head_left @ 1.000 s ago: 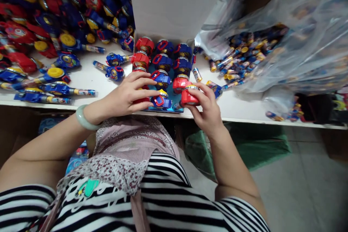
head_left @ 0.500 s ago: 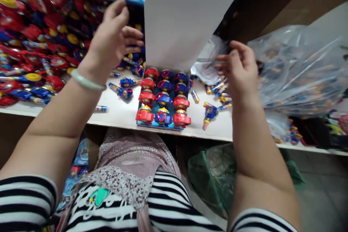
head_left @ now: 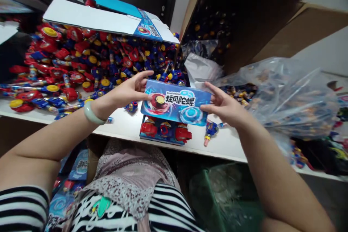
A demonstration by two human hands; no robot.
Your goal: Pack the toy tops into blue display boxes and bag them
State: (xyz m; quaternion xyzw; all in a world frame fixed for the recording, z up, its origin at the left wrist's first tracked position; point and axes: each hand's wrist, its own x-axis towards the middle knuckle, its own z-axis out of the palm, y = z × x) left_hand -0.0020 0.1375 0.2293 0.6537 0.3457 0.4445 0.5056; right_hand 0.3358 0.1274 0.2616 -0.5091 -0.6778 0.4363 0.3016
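A display box (head_left: 163, 142) stands at the table's front edge, with rows of red and blue spinning-top toys (head_left: 149, 127) in it. Its blue printed lid panel (head_left: 176, 103), bearing a top picture and large characters, tilts over the box and hides the back rows. My left hand (head_left: 136, 88), a pale bangle at its wrist, pinches the panel's left end between thumb and fingers. At the right end my right hand (head_left: 221, 105) grips it the same way. Loose blue toys (head_left: 211, 129) lie on the table on either side of the box.
A large pile of red and blue toys (head_left: 81, 65) fills the left, behind it a white cardboard flap (head_left: 92, 18). At the back right stands an open brown carton (head_left: 272, 25). A clear plastic bag (head_left: 293, 98) of small pieces sits right. Below is a green bin (head_left: 231, 195).
Both hands, open and apart before, have come inward and closed on the lid panel. The lid, upright with its white inside showing, has come down toward me. The view now takes in more of the back.
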